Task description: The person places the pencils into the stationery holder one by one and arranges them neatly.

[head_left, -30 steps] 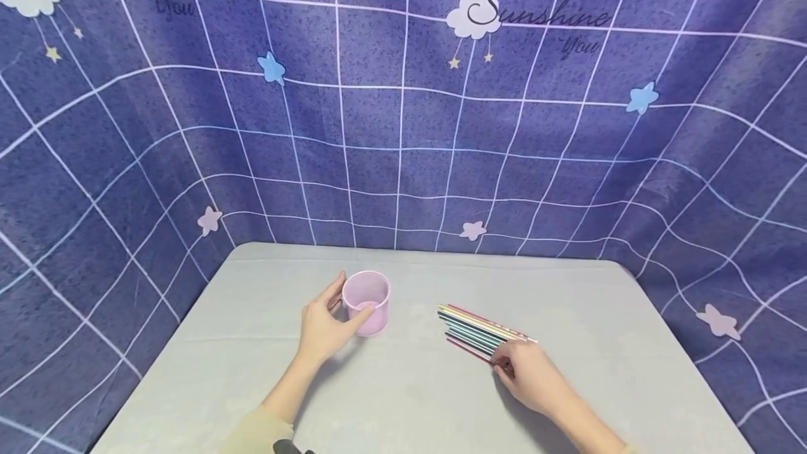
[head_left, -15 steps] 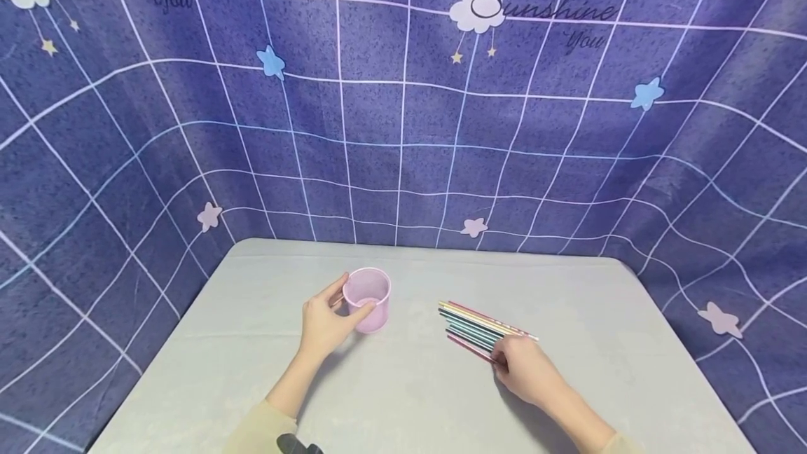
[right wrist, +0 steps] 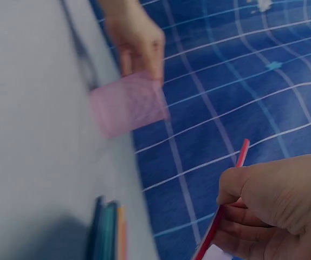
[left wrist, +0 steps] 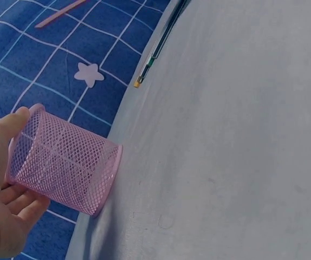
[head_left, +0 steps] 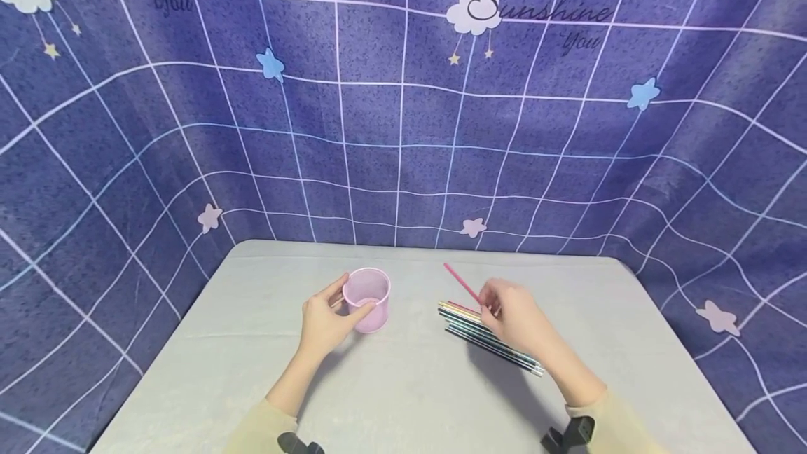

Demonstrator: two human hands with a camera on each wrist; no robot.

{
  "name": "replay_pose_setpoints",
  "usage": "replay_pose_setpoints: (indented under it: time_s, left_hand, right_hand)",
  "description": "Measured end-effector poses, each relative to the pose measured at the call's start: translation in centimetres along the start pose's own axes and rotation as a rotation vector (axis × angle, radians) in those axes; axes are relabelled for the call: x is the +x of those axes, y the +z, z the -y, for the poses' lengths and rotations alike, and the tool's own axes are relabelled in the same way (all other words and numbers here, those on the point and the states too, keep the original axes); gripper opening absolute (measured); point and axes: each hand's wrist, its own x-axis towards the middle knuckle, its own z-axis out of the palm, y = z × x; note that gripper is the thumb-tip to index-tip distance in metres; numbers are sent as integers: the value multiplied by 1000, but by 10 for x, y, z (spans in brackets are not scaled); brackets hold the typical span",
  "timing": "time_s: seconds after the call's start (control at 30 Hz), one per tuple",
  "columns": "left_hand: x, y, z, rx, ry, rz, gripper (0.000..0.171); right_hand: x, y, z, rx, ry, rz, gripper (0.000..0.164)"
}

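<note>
My left hand point(head_left: 324, 324) holds a pink mesh pen holder point(head_left: 378, 317) on the table, thumb over the near side of its rim and fingers round its left side. The left wrist view shows the mesh wall point(left wrist: 71, 162) plainly, with the holder's base towards the table. My right hand point(head_left: 520, 314) pinches a red-pink pencil point(head_left: 461, 281) between thumb and fingers, raised above the others and pointing up and left. Below it a bundle of pencils point(head_left: 468, 328), mostly dark green with a few lighter ones, lies slanted on the table, partly hidden by the hand.
The light grey cloth-covered table point(head_left: 403, 398) extends around both hands. A blue-purple grid-patterned curtain point(head_left: 378, 118) encloses its back and sides. Black wrist straps or camera mounts point(head_left: 570, 434) show at the sleeves.
My right hand has lifted away from the near side of the pencil bundle, up and slightly left, now with the red-pink pencil in it. The left hand and pen holder stay put.
</note>
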Motion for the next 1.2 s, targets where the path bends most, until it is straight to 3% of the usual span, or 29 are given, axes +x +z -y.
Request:
replay_pose_setpoints:
  time_s: [0.27, 0.5, 0.83, 1.2]
  left_hand:
    - [-1, 1, -1, -7, -21, 11, 81]
    - [0, 0, 0, -14, -24, 8, 81]
    - [2, -1, 2, 2, -13, 13, 81]
    - [2, -1, -2, -4, -10, 28, 82]
  right_hand:
    - [47, 0, 28, 143, 55, -9, 11]
    - [81, 20, 47, 339, 16, -65, 9]
    - [117, 53, 80, 508, -16, -215, 11]
    - [135, 97, 90, 505, -4, -116, 8]
